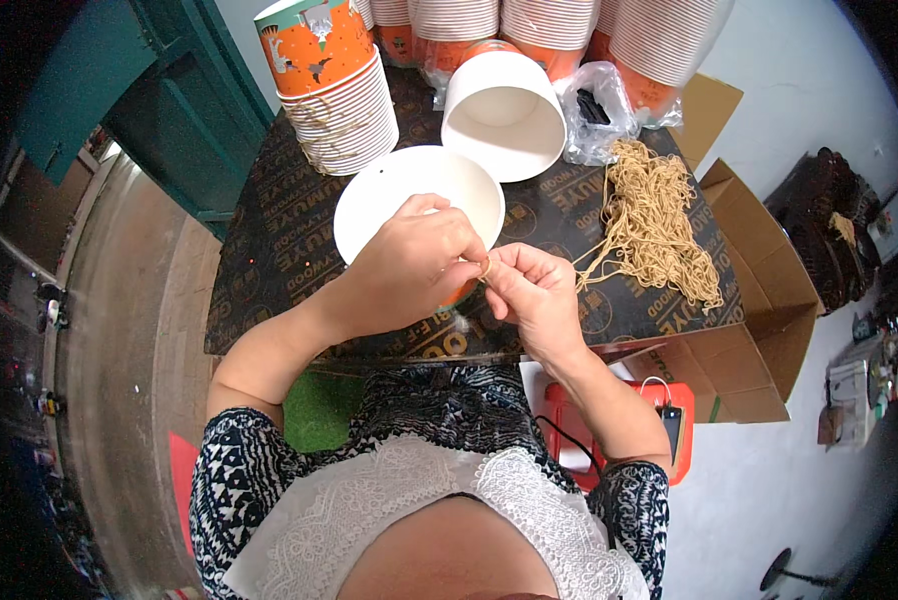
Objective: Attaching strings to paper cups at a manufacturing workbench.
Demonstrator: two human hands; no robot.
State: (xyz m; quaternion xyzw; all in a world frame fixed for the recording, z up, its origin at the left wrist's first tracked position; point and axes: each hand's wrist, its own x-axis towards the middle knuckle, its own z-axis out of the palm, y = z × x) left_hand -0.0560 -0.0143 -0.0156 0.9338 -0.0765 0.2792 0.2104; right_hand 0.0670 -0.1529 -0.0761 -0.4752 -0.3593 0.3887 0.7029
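A white-lined paper bucket (381, 195) with an orange outside faces up near the table's front edge. My left hand (409, 262) reaches over its near rim, thumb and fingers pinched together. Right beside it, my right hand (539, 300) is closed too, its thumb and fingertips meeting those of the left. A short bit of tan cord (486, 268) shows between the two sets of fingertips. Farther right lies a loose heap of the same tan cord (659, 230), with strands trailing toward my right hand. My hands hide part of the bucket's near side.
Nested orange paper buckets (334, 100) with cord among their rims stand at the back left. Another bucket (509, 115) lies tipped toward me, beside a clear bag (599, 110) holding dark pieces. More stacks line the back. A cardboard box (759, 290) stands off the table's right edge.
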